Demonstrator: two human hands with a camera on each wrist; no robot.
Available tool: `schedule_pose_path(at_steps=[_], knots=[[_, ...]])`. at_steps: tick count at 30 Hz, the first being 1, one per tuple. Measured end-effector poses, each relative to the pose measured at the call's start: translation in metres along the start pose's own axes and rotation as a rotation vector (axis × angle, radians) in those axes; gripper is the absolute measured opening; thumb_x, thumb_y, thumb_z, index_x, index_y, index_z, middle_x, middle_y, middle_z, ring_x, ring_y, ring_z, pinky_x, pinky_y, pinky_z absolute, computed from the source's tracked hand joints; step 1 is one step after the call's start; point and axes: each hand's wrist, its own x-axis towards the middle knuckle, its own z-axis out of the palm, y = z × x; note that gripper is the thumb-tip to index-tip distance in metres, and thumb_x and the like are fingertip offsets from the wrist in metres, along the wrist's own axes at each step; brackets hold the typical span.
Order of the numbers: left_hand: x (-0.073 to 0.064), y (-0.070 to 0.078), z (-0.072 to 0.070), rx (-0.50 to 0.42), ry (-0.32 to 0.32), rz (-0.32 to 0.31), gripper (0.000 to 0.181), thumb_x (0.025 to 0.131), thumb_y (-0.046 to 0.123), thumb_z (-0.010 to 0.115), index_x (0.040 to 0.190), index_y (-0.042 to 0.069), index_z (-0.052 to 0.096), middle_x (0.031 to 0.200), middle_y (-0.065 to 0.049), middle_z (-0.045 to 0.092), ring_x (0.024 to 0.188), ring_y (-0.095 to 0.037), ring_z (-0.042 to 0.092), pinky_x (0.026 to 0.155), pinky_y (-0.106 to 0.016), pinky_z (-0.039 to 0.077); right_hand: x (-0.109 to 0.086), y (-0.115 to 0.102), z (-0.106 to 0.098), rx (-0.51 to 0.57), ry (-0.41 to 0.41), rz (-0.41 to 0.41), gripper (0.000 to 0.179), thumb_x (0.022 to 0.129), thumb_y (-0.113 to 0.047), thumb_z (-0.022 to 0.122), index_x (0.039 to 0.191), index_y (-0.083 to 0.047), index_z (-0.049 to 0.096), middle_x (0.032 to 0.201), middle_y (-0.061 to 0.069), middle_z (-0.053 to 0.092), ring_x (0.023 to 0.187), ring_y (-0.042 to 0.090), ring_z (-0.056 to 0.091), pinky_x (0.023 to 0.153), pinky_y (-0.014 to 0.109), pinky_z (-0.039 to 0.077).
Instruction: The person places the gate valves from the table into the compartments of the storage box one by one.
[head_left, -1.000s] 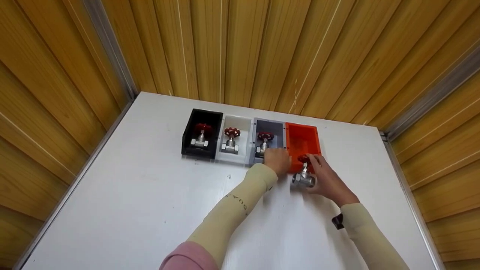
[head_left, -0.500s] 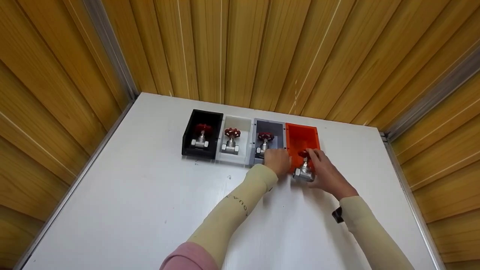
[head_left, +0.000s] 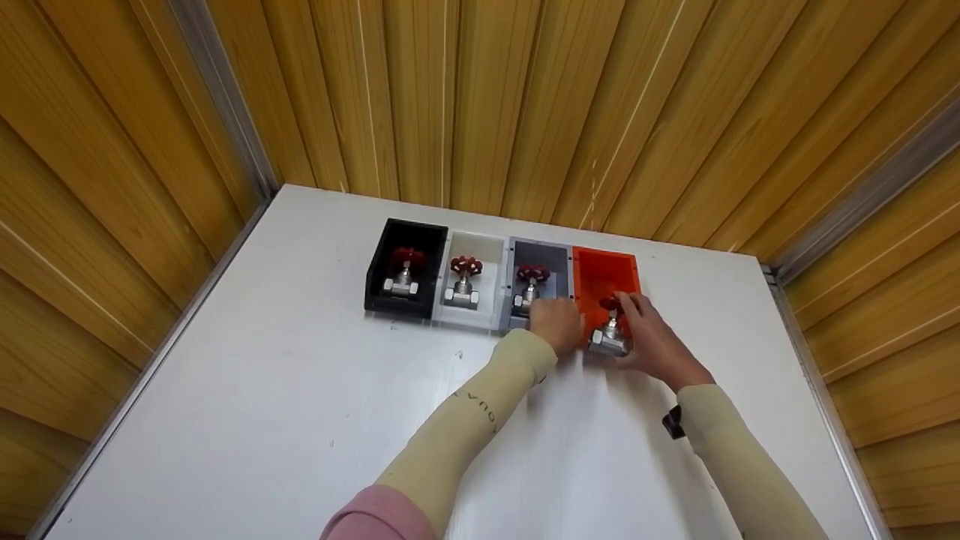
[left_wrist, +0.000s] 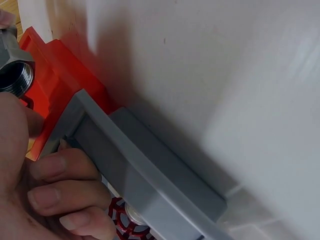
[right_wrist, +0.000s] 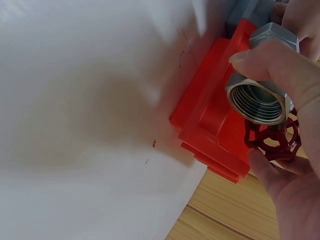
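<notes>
My right hand [head_left: 651, 341] holds a gate valve [right_wrist: 260, 100] with a steel body and red handwheel. The thumb lies on the threaded body and the fingers are at the handwheel. This valve is over the front of the orange bin [head_left: 604, 262], tilted. My left hand [head_left: 555, 324] grips the adjoining walls of the grey bin [left_wrist: 135, 150] and the orange bin at their front, its fingers curled on the grey side. Another valve [head_left: 529, 289] stands in the grey bin, partly hidden by the left hand.
Left of the grey bin, a white bin [head_left: 480, 244] holds a valve [head_left: 463, 285] and a black bin [head_left: 412, 232] holds another valve [head_left: 403, 276]. The bins form a row on a white table [head_left: 300, 375]. Wood-look panels [head_left: 480, 105] rise behind the table.
My right hand has moved the gate valve slightly away from me, from in front of the orange bin to over its front part. My left hand has stayed on the bin walls.
</notes>
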Motion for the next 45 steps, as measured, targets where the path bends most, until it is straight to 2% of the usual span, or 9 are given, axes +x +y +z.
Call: schedule_pose_path(at_steps=[11,20,30,45], knots=[[-0.001,0.000,0.000,0.017,0.015,-0.010,0.044,0.100,0.046,0.039,0.081,0.022,0.070,0.077,0.006,0.068,0.069,-0.013,0.066,0.057,-0.030,0.049,0.012,0.003,0.000,-0.005,0.027,-0.008,0.115,0.066,-0.008,0.087,0.155,-0.013,0.014,0.152,0.017,0.023,0.138,0.037,0.032,0.106,0.055,0.037],[-0.002,0.000,0.000,-0.007,0.023,-0.018,0.040,0.099,0.047,0.042,0.093,0.022,0.072,0.088,0.005,0.072,0.079,-0.014,0.069,0.064,-0.033,0.052,0.020,0.001,-0.002,-0.017,0.019,-0.007,0.113,0.068,-0.006,0.086,0.154,-0.010,0.015,0.150,0.019,0.024,0.138,0.038,0.032,0.106,0.056,0.036],[-0.003,0.000,0.001,0.025,0.039,0.000,0.041,0.099,0.047,0.042,0.092,0.021,0.073,0.086,0.005,0.072,0.076,-0.014,0.069,0.062,-0.033,0.053,0.026,0.001,-0.005,-0.019,-0.007,0.015,0.114,0.071,-0.007,0.085,0.156,-0.013,0.008,0.154,0.020,0.019,0.142,0.040,0.026,0.109,0.057,0.032],[-0.004,0.001,-0.005,0.033,-0.008,-0.005,0.042,0.100,0.047,0.038,0.093,0.021,0.071,0.085,0.006,0.070,0.076,-0.014,0.068,0.061,-0.032,0.052,0.039,0.004,-0.012,0.008,-0.007,0.068,0.119,0.067,-0.012,0.088,0.156,-0.014,0.008,0.153,0.019,0.020,0.140,0.040,0.029,0.108,0.056,0.033]])
